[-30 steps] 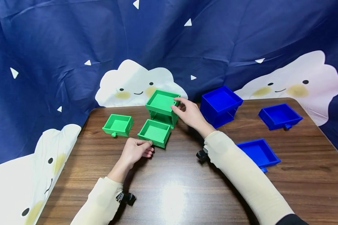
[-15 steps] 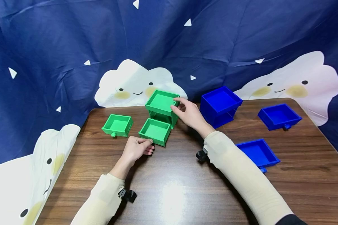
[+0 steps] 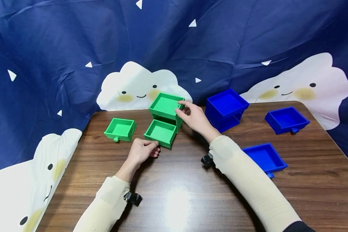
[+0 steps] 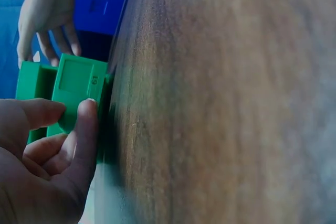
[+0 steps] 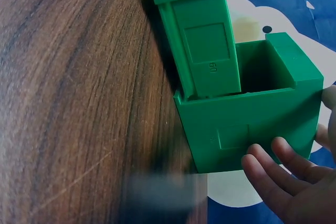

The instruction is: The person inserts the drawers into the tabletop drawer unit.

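My left hand (image 3: 140, 151) pinches the front of a green drawer (image 3: 161, 131), where its knob is hidden by the fingers. The drawer's rear end sits in the lower opening of a green cabinet (image 3: 167, 104), and most of it sticks out toward me. In the right wrist view the drawer (image 5: 205, 40) slants in the opening. My right hand (image 3: 195, 118) holds the cabinet at its right upper edge, with several fingers (image 5: 262, 169) against the side wall. A second green drawer (image 3: 120, 127) with a round knob lies on the table to the left.
A blue cabinet (image 3: 227, 106) with an open front stands right of the green one. One blue drawer (image 3: 287, 119) lies at the far right, another blue drawer (image 3: 265, 158) nearer, partly behind my right sleeve. A dark blue curtain (image 3: 214, 42) hangs behind the wooden table (image 3: 191, 187).
My left hand has moved away from me, and the green drawer has slid a little farther into the cabinet. My right hand stays at the cabinet's edge.
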`<state>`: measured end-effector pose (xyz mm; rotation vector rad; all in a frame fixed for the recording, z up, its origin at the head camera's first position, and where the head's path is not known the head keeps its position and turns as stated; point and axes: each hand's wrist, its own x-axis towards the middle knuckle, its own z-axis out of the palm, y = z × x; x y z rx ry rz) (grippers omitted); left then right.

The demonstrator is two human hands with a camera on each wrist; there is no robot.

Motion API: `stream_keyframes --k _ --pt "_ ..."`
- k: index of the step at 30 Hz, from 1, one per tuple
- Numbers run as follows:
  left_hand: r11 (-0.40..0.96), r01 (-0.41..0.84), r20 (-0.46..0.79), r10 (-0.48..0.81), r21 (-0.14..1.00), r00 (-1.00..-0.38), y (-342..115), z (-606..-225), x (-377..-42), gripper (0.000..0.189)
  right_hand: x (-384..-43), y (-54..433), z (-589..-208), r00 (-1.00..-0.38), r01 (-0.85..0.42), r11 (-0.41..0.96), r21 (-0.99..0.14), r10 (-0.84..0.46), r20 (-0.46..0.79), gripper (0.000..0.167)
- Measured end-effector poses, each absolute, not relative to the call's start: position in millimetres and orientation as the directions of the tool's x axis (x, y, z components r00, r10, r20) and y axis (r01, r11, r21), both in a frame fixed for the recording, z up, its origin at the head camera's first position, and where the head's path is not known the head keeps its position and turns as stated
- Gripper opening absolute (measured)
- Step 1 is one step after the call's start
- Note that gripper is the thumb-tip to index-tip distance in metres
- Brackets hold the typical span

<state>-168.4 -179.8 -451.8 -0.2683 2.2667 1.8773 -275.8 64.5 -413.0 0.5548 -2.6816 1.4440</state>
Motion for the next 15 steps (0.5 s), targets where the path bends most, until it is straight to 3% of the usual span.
stream_keyframes --k 15 --pt "0.199 -0.262 -0.262 -0.023 0.945 -0.965 -181.2 -451.3 -175.8 0.024 -276.9 62.3 -410.7 -0.94 -0.32 0.513 -0.796 -0.278 0.198 0.049"
